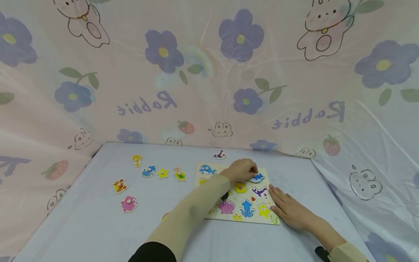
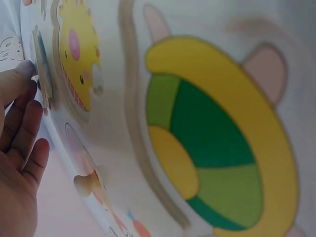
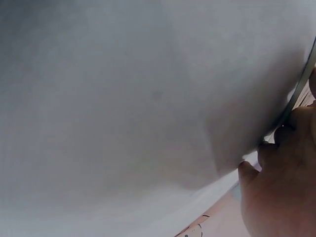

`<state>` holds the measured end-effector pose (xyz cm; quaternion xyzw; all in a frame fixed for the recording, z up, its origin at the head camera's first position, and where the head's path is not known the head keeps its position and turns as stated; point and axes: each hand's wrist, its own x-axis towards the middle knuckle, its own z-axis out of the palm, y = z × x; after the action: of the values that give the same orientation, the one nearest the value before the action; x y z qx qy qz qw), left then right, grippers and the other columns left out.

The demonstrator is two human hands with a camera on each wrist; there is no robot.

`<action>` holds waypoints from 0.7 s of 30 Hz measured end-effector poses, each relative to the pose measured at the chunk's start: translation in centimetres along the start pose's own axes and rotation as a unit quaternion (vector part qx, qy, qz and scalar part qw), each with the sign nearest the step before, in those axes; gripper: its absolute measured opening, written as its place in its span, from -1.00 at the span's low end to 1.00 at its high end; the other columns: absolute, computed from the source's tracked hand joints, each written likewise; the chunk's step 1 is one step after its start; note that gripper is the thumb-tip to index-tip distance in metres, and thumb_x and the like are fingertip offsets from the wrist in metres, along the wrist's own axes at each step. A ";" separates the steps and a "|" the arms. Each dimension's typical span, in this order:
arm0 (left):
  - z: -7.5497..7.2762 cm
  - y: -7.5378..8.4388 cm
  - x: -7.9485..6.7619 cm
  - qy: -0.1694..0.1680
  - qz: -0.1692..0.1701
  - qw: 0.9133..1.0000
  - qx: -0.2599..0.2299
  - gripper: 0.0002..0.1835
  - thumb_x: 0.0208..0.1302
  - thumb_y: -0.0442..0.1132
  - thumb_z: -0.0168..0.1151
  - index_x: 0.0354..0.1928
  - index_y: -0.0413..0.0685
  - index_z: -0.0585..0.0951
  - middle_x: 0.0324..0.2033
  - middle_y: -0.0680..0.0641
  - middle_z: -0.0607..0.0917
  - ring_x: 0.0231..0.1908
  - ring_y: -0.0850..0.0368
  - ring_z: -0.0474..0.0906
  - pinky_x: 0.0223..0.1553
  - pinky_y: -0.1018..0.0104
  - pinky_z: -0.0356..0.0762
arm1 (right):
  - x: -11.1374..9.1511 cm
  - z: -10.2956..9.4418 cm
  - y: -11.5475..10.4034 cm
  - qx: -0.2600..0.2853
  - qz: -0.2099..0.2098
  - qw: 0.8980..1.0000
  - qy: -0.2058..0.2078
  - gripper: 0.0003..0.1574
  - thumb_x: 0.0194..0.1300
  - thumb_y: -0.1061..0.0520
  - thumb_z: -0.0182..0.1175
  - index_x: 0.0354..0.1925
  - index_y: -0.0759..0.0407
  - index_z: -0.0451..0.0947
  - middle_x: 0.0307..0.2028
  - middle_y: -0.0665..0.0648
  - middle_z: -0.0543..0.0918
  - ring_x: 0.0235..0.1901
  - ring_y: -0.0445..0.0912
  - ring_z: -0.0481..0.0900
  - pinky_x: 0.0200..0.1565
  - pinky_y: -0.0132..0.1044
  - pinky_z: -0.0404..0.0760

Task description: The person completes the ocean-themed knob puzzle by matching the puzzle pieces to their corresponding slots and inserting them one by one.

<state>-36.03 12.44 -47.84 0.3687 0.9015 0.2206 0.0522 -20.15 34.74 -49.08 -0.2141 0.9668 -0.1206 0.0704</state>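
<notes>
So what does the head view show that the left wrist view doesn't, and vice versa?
Only the head view shows the loose pieces on the left of the table, among them the pink fish piece, crab piece and yellow star piece.

Only the left wrist view shows the large green shell picture on the board; in the head view, the left arm blocks that part.

Both show the board, its yellow puffer fish, and the left hand pinching a blue piece, edge-on in the wrist view.
</notes>
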 end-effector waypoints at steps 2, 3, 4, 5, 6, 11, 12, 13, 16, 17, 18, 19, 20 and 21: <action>0.2 0.1 0.2 -0.006 -0.005 1.000 -0.004 -0.88 0.46 -0.06 0.34 -0.09 0.15 0.74 -0.26 0.24 0.65 -0.27 0.34 0.51 -0.11 0.50 0.48 | -0.1 0.0 0.1 0.002 -0.001 1.000 0.001 -0.10 0.64 -0.22 -0.04 0.60 0.33 0.07 0.61 0.32 0.06 0.55 0.36 0.05 0.42 0.40 0.13; 0.3 0.2 0.2 -0.007 -0.006 1.000 -0.005 -0.89 0.46 -0.06 0.34 -0.09 0.15 0.75 -0.27 0.24 0.66 -0.27 0.34 0.51 -0.12 0.50 0.48 | -0.1 0.1 0.1 -0.001 -0.001 1.000 0.001 -0.10 0.64 -0.23 -0.04 0.60 0.33 0.08 0.61 0.31 0.06 0.55 0.35 0.05 0.41 0.40 0.14; 0.4 0.3 0.3 -0.009 -0.009 1.000 -0.004 -0.89 0.46 -0.06 0.34 -0.10 0.16 0.74 -0.27 0.24 0.65 -0.27 0.34 0.51 -0.11 0.50 0.48 | -0.2 0.1 0.1 -0.002 -0.002 1.000 0.001 -0.10 0.64 -0.23 -0.04 0.60 0.32 0.08 0.61 0.31 0.06 0.55 0.36 0.06 0.41 0.40 0.15; 0.5 0.4 0.3 -0.011 -0.010 1.000 -0.003 -0.89 0.46 -0.06 0.34 -0.10 0.16 0.74 -0.28 0.24 0.65 -0.28 0.34 0.51 -0.11 0.49 0.48 | -0.2 0.1 0.1 -0.002 -0.002 1.000 0.002 -0.10 0.64 -0.23 -0.04 0.60 0.32 0.08 0.61 0.31 0.06 0.55 0.36 0.06 0.41 0.40 0.15; 0.6 0.4 0.4 -0.011 -0.009 1.000 0.000 -0.89 0.46 -0.05 0.34 -0.10 0.17 0.74 -0.28 0.25 0.65 -0.28 0.34 0.50 -0.11 0.49 0.48 | -0.3 0.1 0.1 -0.001 -0.002 1.000 0.003 -0.10 0.63 -0.23 -0.04 0.60 0.32 0.08 0.61 0.31 0.06 0.55 0.35 0.06 0.41 0.40 0.15; 1.1 0.4 0.7 -0.008 -0.007 1.000 0.009 -0.89 0.46 -0.03 0.33 -0.12 0.18 0.73 -0.30 0.26 0.64 -0.28 0.35 0.50 -0.13 0.50 0.46 | -0.4 0.1 0.0 0.003 -0.001 1.000 0.006 -0.10 0.63 -0.24 -0.03 0.59 0.31 0.10 0.61 0.30 0.07 0.55 0.35 0.07 0.41 0.40 0.15; 1.1 0.3 0.7 -0.008 -0.008 1.000 0.009 -0.89 0.46 -0.02 0.33 -0.12 0.19 0.73 -0.30 0.26 0.64 -0.29 0.35 0.50 -0.13 0.50 0.46 | -0.4 0.1 0.1 0.003 -0.002 1.000 0.006 -0.11 0.63 -0.24 -0.03 0.59 0.31 0.10 0.61 0.29 0.08 0.54 0.35 0.07 0.41 0.40 0.15; 1.2 0.3 0.8 -0.008 -0.009 1.000 0.009 -0.89 0.46 -0.02 0.33 -0.12 0.19 0.73 -0.30 0.26 0.64 -0.29 0.35 0.50 -0.13 0.50 0.46 | -0.4 0.1 0.1 0.002 -0.002 1.000 0.006 -0.11 0.63 -0.24 -0.03 0.59 0.31 0.10 0.61 0.29 0.08 0.54 0.35 0.07 0.41 0.40 0.15; 1.2 0.3 0.8 -0.010 -0.013 1.000 0.008 -0.89 0.46 -0.02 0.33 -0.12 0.19 0.73 -0.30 0.27 0.64 -0.29 0.35 0.50 -0.13 0.49 0.46 | -0.2 0.2 0.1 0.001 -0.005 1.000 0.007 -0.11 0.63 -0.24 -0.04 0.60 0.30 0.10 0.61 0.29 0.08 0.55 0.35 0.07 0.41 0.40 0.16; 1.2 0.3 0.8 -0.010 -0.014 1.000 0.008 -0.89 0.46 -0.02 0.33 -0.12 0.19 0.73 -0.30 0.27 0.64 -0.29 0.35 0.50 -0.13 0.49 0.46 | -0.2 0.2 0.2 0.002 -0.006 1.000 0.007 -0.11 0.63 -0.24 -0.03 0.60 0.30 0.10 0.61 0.29 0.08 0.55 0.35 0.07 0.41 0.40 0.16; 1.1 0.3 0.8 -0.011 -0.016 1.000 0.009 -0.89 0.46 -0.02 0.33 -0.12 0.19 0.73 -0.30 0.27 0.64 -0.29 0.35 0.50 -0.13 0.49 0.46 | -0.1 0.2 0.2 0.002 -0.006 1.000 0.006 -0.10 0.63 -0.24 -0.04 0.60 0.30 0.10 0.61 0.29 0.07 0.55 0.35 0.07 0.41 0.40 0.16; 1.1 0.3 0.7 -0.012 -0.019 1.000 0.011 -0.89 0.46 -0.02 0.33 -0.12 0.19 0.73 -0.30 0.27 0.64 -0.29 0.35 0.49 -0.12 0.49 0.46 | -0.1 0.2 0.2 0.002 -0.007 1.000 0.006 -0.10 0.63 -0.24 -0.04 0.60 0.30 0.10 0.61 0.29 0.07 0.55 0.35 0.07 0.41 0.40 0.16; 1.0 0.4 0.7 -0.012 -0.022 1.000 0.012 -0.89 0.47 -0.02 0.32 -0.11 0.19 0.73 -0.30 0.26 0.64 -0.29 0.35 0.49 -0.12 0.49 0.46 | 0.0 0.2 0.3 0.002 -0.009 1.000 0.006 -0.10 0.63 -0.25 -0.04 0.60 0.30 0.10 0.61 0.29 0.07 0.54 0.35 0.07 0.41 0.40 0.16; 1.0 0.5 0.6 -0.013 -0.025 1.000 0.012 -0.88 0.47 -0.02 0.32 -0.11 0.19 0.73 -0.29 0.26 0.64 -0.28 0.35 0.49 -0.12 0.48 0.47 | 0.0 0.2 0.3 0.002 -0.009 1.000 0.006 -0.10 0.63 -0.25 -0.04 0.60 0.31 0.10 0.61 0.29 0.07 0.54 0.35 0.07 0.41 0.40 0.15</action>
<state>-35.94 13.51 -48.48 0.3495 0.9123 0.2034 0.0649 -20.27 34.96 -49.33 -0.2222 0.9649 -0.1241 0.0642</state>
